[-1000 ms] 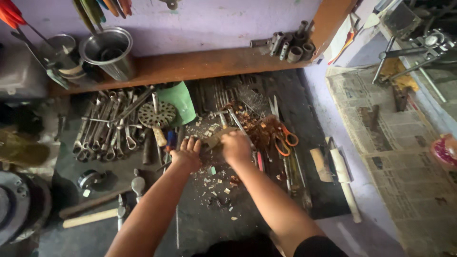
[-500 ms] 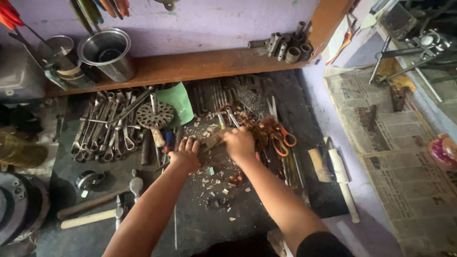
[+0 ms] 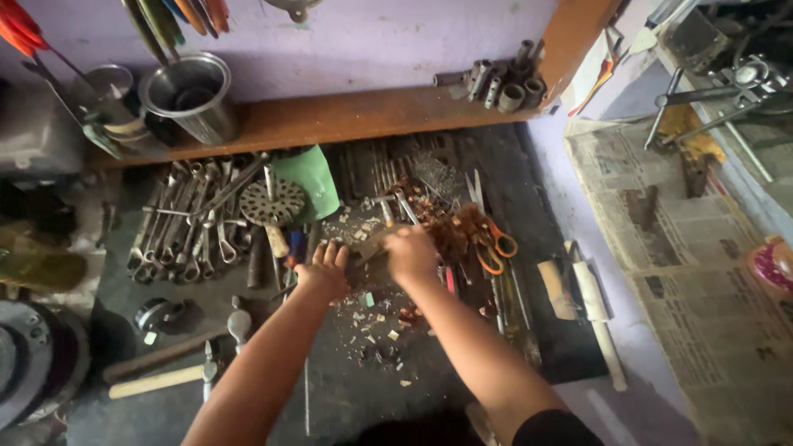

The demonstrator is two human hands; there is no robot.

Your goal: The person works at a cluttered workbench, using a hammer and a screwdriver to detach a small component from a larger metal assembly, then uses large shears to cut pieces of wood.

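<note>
My left hand [image 3: 324, 270] rests on the dark workbench [image 3: 347, 396] with its fingers spread, pressing on one end of a small piece of wood [image 3: 369, 245]. My right hand [image 3: 411, 254] is closed in a fist over the other end of that piece; what it grips is hidden under the fingers. Pale wood chips [image 3: 373, 310] lie scattered just below both hands. Orange-handled scissors [image 3: 493, 244] lie right of the right hand.
A row of spanners [image 3: 186, 227] and a round perforated metal disc [image 3: 273, 203] lie at left, beside a green sheet [image 3: 312, 177]. Hammers [image 3: 165, 376] lie at lower left. A wooden shelf [image 3: 347, 116] holds steel pots [image 3: 187, 95] and sockets [image 3: 500, 78]. Newspaper [image 3: 702, 272] covers the right.
Both hands have shifted slightly up and away from me on the bench, staying together over the same small piece. The camera view has tilted a little.
</note>
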